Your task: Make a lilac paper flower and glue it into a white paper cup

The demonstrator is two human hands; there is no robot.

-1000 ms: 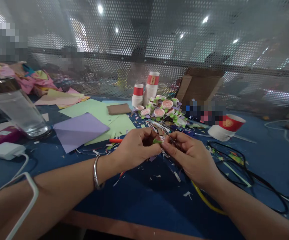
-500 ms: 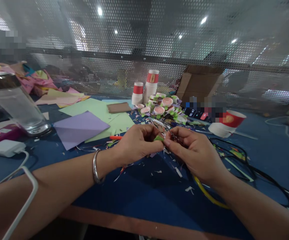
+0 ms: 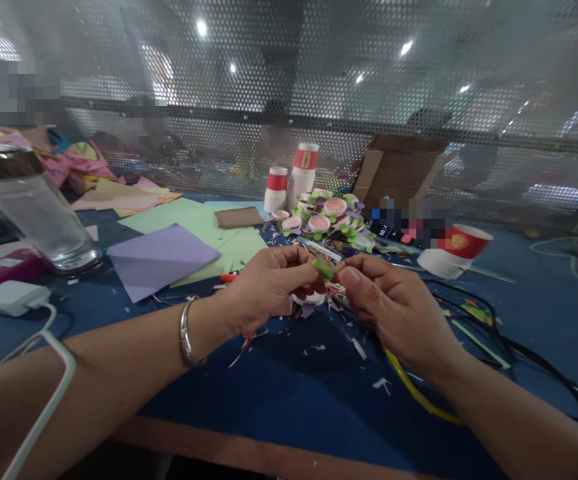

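Over the middle of the blue table, my left hand pinches a small green piece of paper between thumb and fingertips. My right hand is closed in a pinch at the right edge of that piece; what lies between its fingers is hidden. Just below the left fingers a white round piece with purple paper shows partly. Beyond the hands lies a heap of round paper pieces with pinkish faces and green and purple bits around them.
Paper scraps litter the table. At left are a purple sheet, green sheets, a glass of water and a white charger. Stacked paper cups stand behind, more cups at right, near black cables.
My hands have drawn slightly apart, and the green piece shows more between them. The white round piece has come into view below the left fingers.
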